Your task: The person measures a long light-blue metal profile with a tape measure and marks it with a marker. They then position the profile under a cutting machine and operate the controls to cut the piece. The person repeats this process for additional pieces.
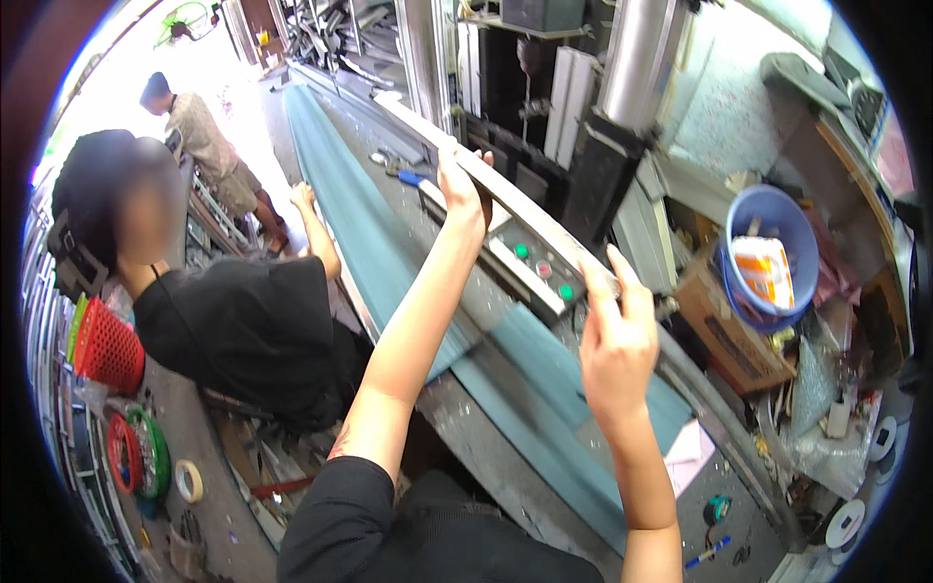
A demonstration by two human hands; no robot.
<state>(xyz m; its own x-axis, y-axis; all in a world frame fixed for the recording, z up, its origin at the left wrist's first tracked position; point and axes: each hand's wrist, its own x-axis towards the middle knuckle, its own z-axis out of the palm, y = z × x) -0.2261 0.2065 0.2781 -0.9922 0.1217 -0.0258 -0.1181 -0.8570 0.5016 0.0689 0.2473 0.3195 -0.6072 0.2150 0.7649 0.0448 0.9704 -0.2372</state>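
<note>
A long, pale, narrow bar [530, 214] slants through the air in front of me, its far end up and to the left. My left hand [463, 189] is closed around it near the middle of its length. At the bar's near end, my right hand [620, 335] has its fingers on the bar, with the fingertips partly hidden behind it. Below lies a workbench with blue-green sheeting [374, 228] running along it. Behind the bar is a control box [533, 270] with green buttons.
A co-worker in black [243, 330] stands at the left; another person [209, 136] is farther back. On the right are a blue bucket [773, 209] and a cardboard box [724, 316]. A tape measure [717, 509] and a blue pen [708, 552] lie at the bench's near right.
</note>
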